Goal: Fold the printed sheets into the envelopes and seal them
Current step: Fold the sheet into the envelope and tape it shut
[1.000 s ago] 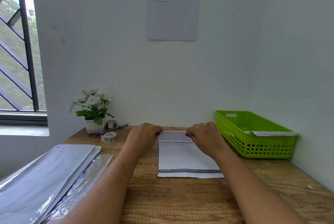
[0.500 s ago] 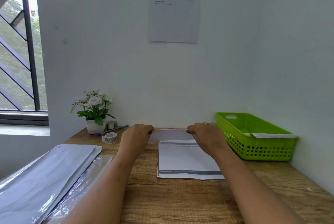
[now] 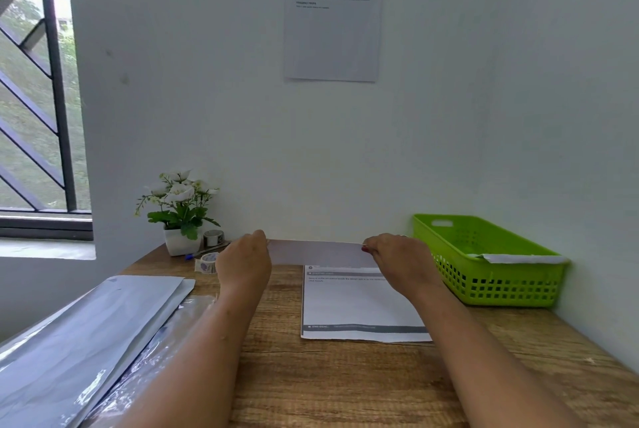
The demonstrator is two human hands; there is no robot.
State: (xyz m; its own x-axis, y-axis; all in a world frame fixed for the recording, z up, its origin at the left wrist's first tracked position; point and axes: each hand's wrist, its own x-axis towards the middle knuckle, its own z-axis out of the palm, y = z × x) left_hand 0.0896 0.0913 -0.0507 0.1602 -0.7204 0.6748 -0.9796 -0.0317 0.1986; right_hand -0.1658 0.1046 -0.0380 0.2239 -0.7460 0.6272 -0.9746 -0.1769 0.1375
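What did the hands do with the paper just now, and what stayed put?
The left hand and right hand, pinching the printed sheet at its far corners, lifted that edge up off the table, so its blank underside shows. The sheet's near edge stayed flat; the envelopes, green basket and flower pot did not move.

sheet — far edge now raised | left hand, right hand — spread wider, pinching corners

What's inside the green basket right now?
One flat white piece, probably an envelope, lies at the near rim of the green basket. The floor below it is hidden by the near wall.
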